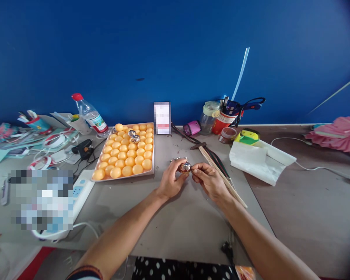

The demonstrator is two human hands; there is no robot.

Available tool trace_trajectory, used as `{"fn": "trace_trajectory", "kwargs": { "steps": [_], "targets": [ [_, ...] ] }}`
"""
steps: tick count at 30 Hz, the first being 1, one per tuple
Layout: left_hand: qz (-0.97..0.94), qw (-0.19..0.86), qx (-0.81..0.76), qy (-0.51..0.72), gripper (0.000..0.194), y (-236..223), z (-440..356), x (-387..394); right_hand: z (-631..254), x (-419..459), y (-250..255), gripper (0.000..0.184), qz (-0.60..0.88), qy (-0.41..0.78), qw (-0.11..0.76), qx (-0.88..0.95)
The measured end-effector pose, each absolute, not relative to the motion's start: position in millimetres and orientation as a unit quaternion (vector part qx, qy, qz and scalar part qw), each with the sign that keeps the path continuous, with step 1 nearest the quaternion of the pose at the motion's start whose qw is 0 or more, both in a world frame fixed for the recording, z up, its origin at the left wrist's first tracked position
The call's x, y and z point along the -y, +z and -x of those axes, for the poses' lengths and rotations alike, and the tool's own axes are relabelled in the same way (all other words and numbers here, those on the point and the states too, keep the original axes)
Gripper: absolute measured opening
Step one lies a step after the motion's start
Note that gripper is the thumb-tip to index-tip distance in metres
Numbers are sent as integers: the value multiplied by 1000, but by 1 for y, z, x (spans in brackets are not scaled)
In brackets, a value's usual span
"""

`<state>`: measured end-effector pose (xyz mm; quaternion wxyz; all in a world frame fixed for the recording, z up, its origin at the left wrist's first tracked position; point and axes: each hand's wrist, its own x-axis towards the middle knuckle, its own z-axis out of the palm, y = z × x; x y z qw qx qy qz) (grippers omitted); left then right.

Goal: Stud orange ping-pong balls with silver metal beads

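Observation:
Over the middle of the grey table, my left hand point(172, 179) is closed around a small ball with shiny silver pieces on it point(186, 167). My right hand point(208, 179) meets the ball's right side with thumb and forefinger pinched together; whatever lies between those fingertips is too small to make out. Behind my left fingers, a few tiny shiny bits point(175, 159) lie on the table. To the left stands a shallow box point(154, 155) full of orange balls point(130, 161), with some silver-covered balls point(135, 139) resting on top.
Wooden sticks point(221, 175) lie beside my right hand. A phone point(162, 116) leans against the blue wall behind. At left are a bottle point(91, 116), a glue gun point(83, 147) and a power strip point(83, 186); at right, a jar point(210, 118), a red cup point(224, 122) and white paper point(255, 161).

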<state>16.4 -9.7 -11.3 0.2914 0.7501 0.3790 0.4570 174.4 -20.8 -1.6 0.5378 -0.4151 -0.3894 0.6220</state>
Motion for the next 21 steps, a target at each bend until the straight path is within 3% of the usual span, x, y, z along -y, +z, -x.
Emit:
{"fn": "trace_trajectory", "kwargs": {
  "steps": [21],
  "targets": [
    [-796,227,-350,438,36,-11,-14,8,-173,22,1,24,412,655,509,377]
  ]
}}
